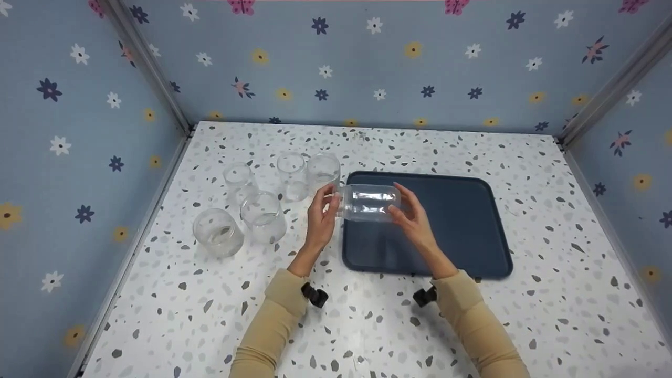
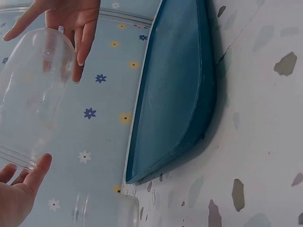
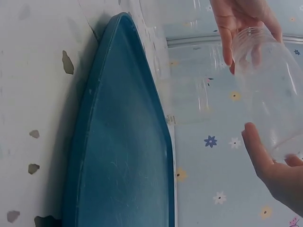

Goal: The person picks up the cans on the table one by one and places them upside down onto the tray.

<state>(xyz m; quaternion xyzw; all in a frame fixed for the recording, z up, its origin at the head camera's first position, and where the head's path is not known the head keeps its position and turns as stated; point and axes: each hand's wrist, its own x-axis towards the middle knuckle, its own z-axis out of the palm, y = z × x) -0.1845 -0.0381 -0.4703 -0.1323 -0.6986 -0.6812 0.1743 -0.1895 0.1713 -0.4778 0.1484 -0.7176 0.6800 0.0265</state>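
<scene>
A clear jar (image 1: 371,202) lies sideways in the air above the left part of a dark blue tray (image 1: 457,231), held between both hands. My left hand (image 1: 319,219) grips its threaded mouth end, thumb on the near side. At the opposite end, my right hand (image 1: 418,224) holds the rounded base between thumb and fingers. In the left wrist view, the ridged neck of the jar (image 2: 28,94) meets the left fingertips. The right wrist view shows the jar (image 3: 270,90) spanning from one hand to the other, with nothing visible inside.
Several more clear jars stand upright left of the tray, among them a wide one (image 1: 218,233) at the front left and another (image 1: 323,170) close to the tray's back left corner. Flower-patterned walls (image 1: 346,68) border the speckled table (image 1: 556,294).
</scene>
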